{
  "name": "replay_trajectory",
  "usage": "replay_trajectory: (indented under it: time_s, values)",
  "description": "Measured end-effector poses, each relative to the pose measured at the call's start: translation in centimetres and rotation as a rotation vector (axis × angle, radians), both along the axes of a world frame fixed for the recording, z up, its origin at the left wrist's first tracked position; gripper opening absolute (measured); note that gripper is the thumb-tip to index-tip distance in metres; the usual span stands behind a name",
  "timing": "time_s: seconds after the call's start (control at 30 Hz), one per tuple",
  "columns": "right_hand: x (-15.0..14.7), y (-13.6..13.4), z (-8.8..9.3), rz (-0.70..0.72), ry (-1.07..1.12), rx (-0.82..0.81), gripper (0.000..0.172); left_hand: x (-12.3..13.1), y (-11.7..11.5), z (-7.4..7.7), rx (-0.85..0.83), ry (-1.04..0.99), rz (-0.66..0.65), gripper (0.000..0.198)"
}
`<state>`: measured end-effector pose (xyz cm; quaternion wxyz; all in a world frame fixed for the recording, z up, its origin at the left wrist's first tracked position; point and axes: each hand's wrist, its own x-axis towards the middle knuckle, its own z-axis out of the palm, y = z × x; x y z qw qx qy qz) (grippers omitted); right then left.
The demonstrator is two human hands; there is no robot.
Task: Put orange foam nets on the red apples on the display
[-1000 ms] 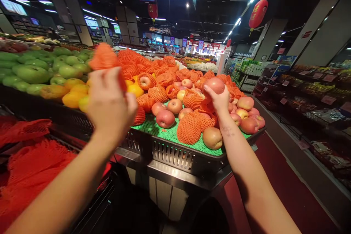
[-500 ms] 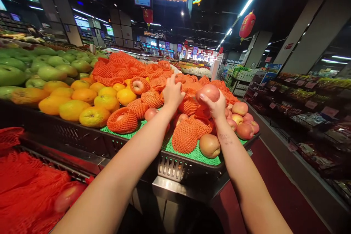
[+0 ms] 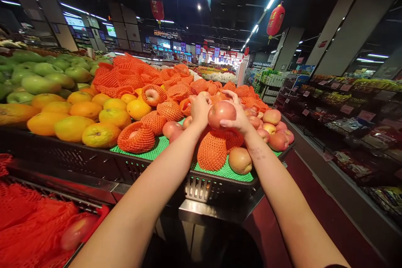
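Note:
In the head view my right hand (image 3: 241,118) is closed round a red apple (image 3: 221,114), its thumb along the underside. Just left of that apple, my left hand (image 3: 199,109) has its fingers curled; what they hold, if anything, is hidden. Both hands are over the heap of fruit in orange foam nets (image 3: 179,91). Below them a net-wrapped fruit (image 3: 212,152) rests on the green mat (image 3: 201,171), beside a bare brownish apple (image 3: 240,161). More loose red apples (image 3: 279,141) are piled right of my right hand.
Oranges (image 3: 100,134) and green fruit (image 3: 40,83) lie on the left of the display. The black crate's rim (image 3: 226,178) runs along the front. Lower left is a crate with red netting (image 3: 31,222). Shelves of packaged goods (image 3: 351,121) stand across the aisle at right.
My right hand has moved left and slightly down with the apple, close to my left hand. My left hand has dropped slightly, and its fingers are more curled. The camera view has shifted.

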<state>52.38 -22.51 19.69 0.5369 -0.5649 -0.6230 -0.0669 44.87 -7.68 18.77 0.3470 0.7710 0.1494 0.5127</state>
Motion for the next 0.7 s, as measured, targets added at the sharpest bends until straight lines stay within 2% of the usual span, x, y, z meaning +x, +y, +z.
replay_trajectory:
  time_s: [0.17,0.27,0.43,0.53,0.6,0.7]
  values:
    - [0.2,0.0,-0.3,-0.143,-0.041,0.034,0.074,1.4,0.6,-0.3,-0.233,-0.039,-0.241,0.045]
    - [0.9,0.1,-0.4,-0.189,0.046,0.062,0.076,1.4,0.5,0.2,-0.308,-0.146,-0.279,0.046]
    - [1.2,0.2,-0.3,-0.164,0.146,0.030,0.080,0.9,0.2,0.8,-0.323,-0.259,-0.361,0.043]
    - [1.0,0.2,-0.2,-0.094,0.140,0.048,0.083,1.1,0.1,0.3,-0.277,-0.140,-0.300,0.047]
    - [1.0,0.1,-0.1,-0.046,0.145,0.049,0.084,1.5,0.1,0.0,-0.282,-0.029,-0.280,0.042]
    - [1.3,0.0,-0.2,-0.041,0.174,0.044,0.084,1.9,0.0,-0.2,-0.320,-0.032,-0.372,0.035]
